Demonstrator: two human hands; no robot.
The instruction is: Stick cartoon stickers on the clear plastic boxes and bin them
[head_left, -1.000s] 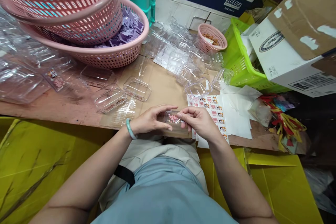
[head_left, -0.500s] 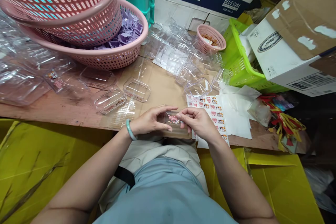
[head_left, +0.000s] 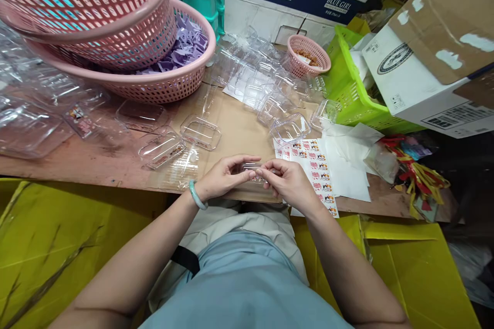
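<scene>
Partly, fingers hide the clear case.

This looks like a workshop: a basket of purple parts stands upper left, clear cases and sticker sheets mid-frame.

The clear plastic case is small, shiny and see-through. The left hand and right hand hold it between them, over the brown cardboard, near its front edge. Fingers hide much of it, so its tilt is hard to tell.
</scene>
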